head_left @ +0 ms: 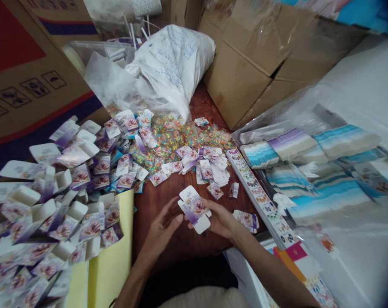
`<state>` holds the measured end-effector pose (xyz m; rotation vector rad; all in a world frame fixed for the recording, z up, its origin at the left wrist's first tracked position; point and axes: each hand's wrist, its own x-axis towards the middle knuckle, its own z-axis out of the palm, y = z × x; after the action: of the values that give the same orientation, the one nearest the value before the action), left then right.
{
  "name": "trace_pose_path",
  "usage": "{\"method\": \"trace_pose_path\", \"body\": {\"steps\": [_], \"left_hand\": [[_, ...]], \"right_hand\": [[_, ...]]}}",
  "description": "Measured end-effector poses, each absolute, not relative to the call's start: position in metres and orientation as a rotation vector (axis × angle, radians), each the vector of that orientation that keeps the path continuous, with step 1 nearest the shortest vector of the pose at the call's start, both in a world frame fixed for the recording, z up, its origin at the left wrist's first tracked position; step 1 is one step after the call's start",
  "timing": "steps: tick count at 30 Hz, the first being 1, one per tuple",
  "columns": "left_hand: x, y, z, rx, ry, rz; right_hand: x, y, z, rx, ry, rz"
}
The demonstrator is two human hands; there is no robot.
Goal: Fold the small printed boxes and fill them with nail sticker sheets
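Note:
In front of me a small flat carton (195, 208), white and purple with a printed hand picture, has its end flaps sticking out. My right hand (221, 219) grips it at its right side, with some fingers hidden behind it. My left hand (168, 226) is beside the carton's left edge, thumb and fingers apart and holding nothing. Beyond the hands lies a pile of flattened cartons (207, 169) on the dark red wooden table (155, 248). To the left is a large heap of opened cartons (52, 214) with similar prints.
Small clear packets with colourful pieces (177, 137) spread behind the cartons, below a white sack (177, 60). A printed nail-design strip (258, 190) runs along the right, beside stacked blue and purple cards (329, 175). Large cardboard boxes (245, 55) stand behind. Yellow card (112, 256) lies left.

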<state>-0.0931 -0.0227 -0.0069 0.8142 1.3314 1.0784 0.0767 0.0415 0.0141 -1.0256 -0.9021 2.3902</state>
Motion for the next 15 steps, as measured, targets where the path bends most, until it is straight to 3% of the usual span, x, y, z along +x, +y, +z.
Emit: {"method": "trace_pose_path", "body": {"steps": [3,7,9,11,13,15], "left_hand": [[-0.094,-0.022,-0.005,0.673,1.251,1.062],[-0.097,-0.02,-0.004,0.547,1.27,1.069],[-0.098,-0.019,-0.005,0.526,1.307,1.061],[-0.098,-0.018,-0.006,0.478,1.34,1.091],[-0.095,-0.018,-0.007,0.398,1.36,1.161],[-0.09,-0.019,-0.007,0.307,1.364,1.234]], "right_hand": [[0.066,0.032,0.006,-1.027,-0.668,2.494],[0.064,0.033,-0.003,-1.232,-1.092,2.289],[0.067,0.037,-0.005,-1.381,-1.434,1.914],[0.07,0.038,-0.003,-1.451,-1.739,1.325],[0.071,0.034,0.003,-1.368,-1.947,0.738],[0.066,0.026,0.01,-1.24,-2.084,0.384]]}}
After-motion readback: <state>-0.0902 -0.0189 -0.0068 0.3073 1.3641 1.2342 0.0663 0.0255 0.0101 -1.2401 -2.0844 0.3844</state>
